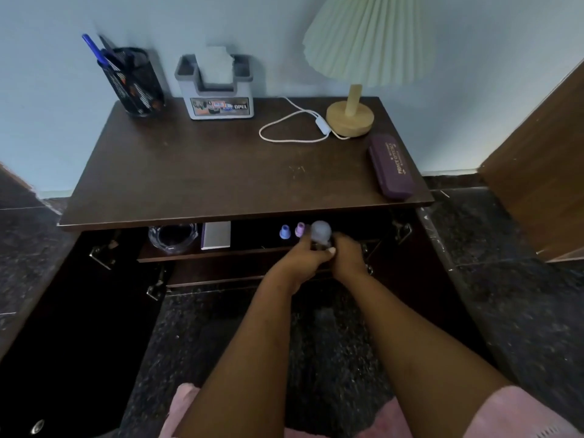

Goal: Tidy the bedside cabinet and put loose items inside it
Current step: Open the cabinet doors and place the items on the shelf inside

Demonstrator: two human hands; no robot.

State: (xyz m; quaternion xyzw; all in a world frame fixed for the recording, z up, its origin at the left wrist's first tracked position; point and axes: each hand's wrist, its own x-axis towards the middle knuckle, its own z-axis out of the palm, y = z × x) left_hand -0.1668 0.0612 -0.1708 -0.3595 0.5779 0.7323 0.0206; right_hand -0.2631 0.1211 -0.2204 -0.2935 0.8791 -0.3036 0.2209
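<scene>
Cabinet (221, 178) shelf: left hand (305, 259), right hand (347, 256) both grasp grey round-topped object (321, 230); small bottles (285, 232), ashtray (173, 237) alongside.

arms: both stretched forward | left hand (303, 259): grips grey round item (321, 230) | right hand (347, 256): curled, touching left

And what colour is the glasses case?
The case is purple with gold lettering, seen in the head view.

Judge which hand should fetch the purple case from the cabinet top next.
Right, probably. The left hand and right hand both hold the round-capped bottle at the inner shelf, but the purple case lies at the cabinet top's right front corner, nearer the right hand.
</scene>
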